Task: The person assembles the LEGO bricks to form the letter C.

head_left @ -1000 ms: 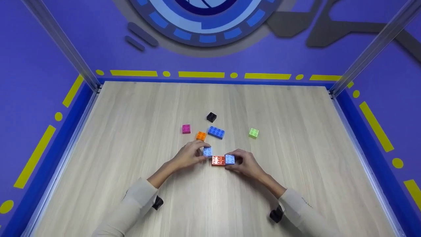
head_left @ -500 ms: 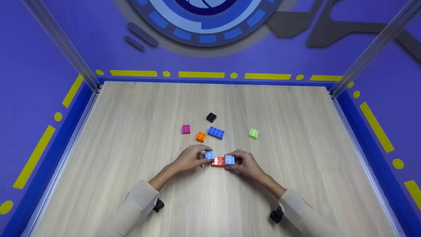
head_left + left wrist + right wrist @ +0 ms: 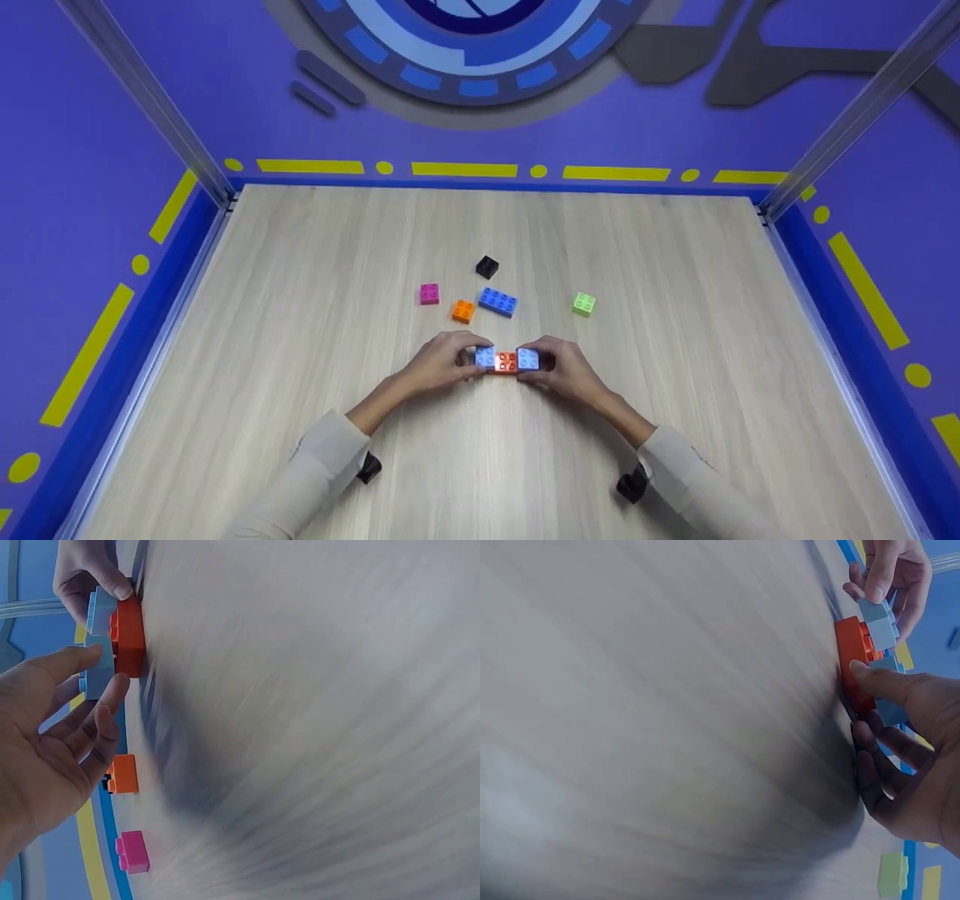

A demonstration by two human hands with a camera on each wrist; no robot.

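In the head view my left hand (image 3: 444,361) pinches a light blue toy brick (image 3: 484,357) between thumb and fingers, at the left end of a red brick (image 3: 507,363). The left wrist view has this light blue brick (image 3: 99,676) right at the red brick's studs, jutting past its end. A second light blue brick (image 3: 528,358) sits on the red brick's right end. My right hand (image 3: 571,369) grips that end, its thumb (image 3: 881,679) lying across the red brick (image 3: 850,645) and the light blue one. Red studs show between the two light blue bricks.
Beyond the hands lie an orange brick (image 3: 463,311), a longer blue brick (image 3: 498,301), a magenta brick (image 3: 429,293) and a black brick (image 3: 487,267). A lime green brick (image 3: 583,304) lies farther right. Blue-purple walls (image 3: 465,142) bound the wooden table (image 3: 337,247).
My left hand has brought its light blue brick rightward and nearer, from beside the red brick to over its left end. The right hand keeps its grip. The head view has shifted slightly.
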